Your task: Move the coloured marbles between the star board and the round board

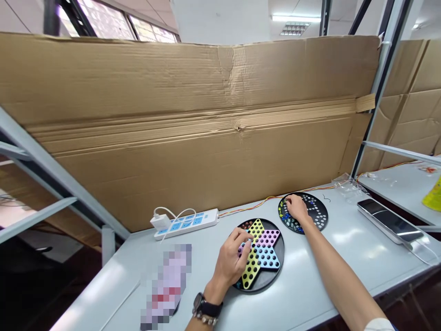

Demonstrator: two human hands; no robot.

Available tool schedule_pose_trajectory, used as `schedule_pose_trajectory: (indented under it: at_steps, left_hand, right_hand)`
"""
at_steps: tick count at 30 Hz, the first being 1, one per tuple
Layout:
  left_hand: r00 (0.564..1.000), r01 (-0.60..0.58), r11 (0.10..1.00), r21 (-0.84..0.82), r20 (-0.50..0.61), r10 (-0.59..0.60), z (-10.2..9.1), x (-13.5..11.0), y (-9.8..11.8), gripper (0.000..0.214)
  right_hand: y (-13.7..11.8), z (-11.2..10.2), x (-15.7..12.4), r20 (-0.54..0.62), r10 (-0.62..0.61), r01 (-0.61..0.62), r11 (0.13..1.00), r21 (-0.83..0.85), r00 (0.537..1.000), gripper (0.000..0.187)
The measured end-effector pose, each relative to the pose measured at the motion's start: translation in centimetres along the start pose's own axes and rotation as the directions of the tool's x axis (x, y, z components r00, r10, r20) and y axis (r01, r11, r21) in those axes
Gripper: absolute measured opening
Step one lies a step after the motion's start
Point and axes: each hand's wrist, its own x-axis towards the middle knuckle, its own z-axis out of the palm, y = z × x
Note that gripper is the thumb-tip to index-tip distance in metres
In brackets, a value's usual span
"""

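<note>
A round black board (pixel 272 276) with a star of yellow, pink and blue hole fields lies on the pale table. My left hand (pixel 231 259) rests over its left side, fingers pinched together at the star's middle; what they hold is too small to name. A watch sits on that wrist. A second round black tray (pixel 319 214) with white holes and several coloured marbles lies farther back to the right. My right hand (pixel 296 208) reaches into its left part, fingers curled down onto the marbles.
A white power strip (pixel 188 223) with a plugged charger lies at the back left. A phone (pixel 389 219) rests on a white stand at the right. A blurred-out object (pixel 167 287) lies near the front left. A cardboard wall (pixel 206 128) stands behind the table, coloured wires along its base.
</note>
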Motion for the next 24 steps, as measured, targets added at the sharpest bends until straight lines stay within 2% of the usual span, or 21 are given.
schedule_pose_trajectory:
  at_steps: [4,7,9,11,14,18,21,23,24]
  left_hand:
    - [1.0,-0.009,1.0,0.001,-0.002,0.009,-0.1,0.0,-0.2,0.038]
    - [0.999,0.001,0.999,0.035,-0.044,0.001,-0.1,0.1,-0.6,0.038]
    - [0.996,0.045,0.995,0.086,-0.082,-0.038,-0.1,0.2,-1.0,0.039]
    - [0.99,0.119,0.98,0.162,-0.098,-0.104,-0.2,0.4,-1.5,0.042]
    - [0.969,0.243,0.916,0.32,-0.03,-0.247,-0.6,0.7,-2.3,0.045]
    - [0.933,0.305,0.848,0.433,0.04,-0.357,-1.4,0.9,-3.1,0.047]
    - [0.928,0.309,0.838,0.45,0.05,-0.369,-1.8,0.9,-3.3,0.05]
    - [0.926,0.309,0.832,0.461,0.056,-0.374,-2.0,0.9,-3.2,0.048]
    - [0.924,0.308,0.83,0.465,0.06,-0.377,-2.0,0.9,-3.1,0.047]
  right_hand:
    - [0.5,0.1,0.2,-0.049,0.013,-0.009,0.996,0.087,0.999,0.04]
    - [0.7,-0.2,0.3,-0.113,0.011,0.01,0.984,0.18,0.994,0.038]
    - [0.4,-0.2,0.3,-0.136,-0.024,0.056,0.97,0.236,0.99,0.034]
    - [-0.5,0.0,-0.1,-0.125,-0.111,0.142,0.949,0.281,0.986,0.032]
    - [-2.9,1.2,-1.5,-0.065,-0.319,0.322,0.893,0.313,0.946,0.025]
    - [-6.3,3.1,-4.6,0.049,-0.54,0.511,0.819,0.26,0.84,0.027]
    - [-8.1,3.5,-6.6,0.228,-0.603,0.589,0.797,0.134,0.764,0.032]
    - [-9.1,3.3,-7.4,0.32,-0.582,0.603,0.797,0.042,0.747,0.033]
    - [-9.5,3.1,-7.7,0.341,-0.562,0.596,0.803,0.004,0.754,0.034]
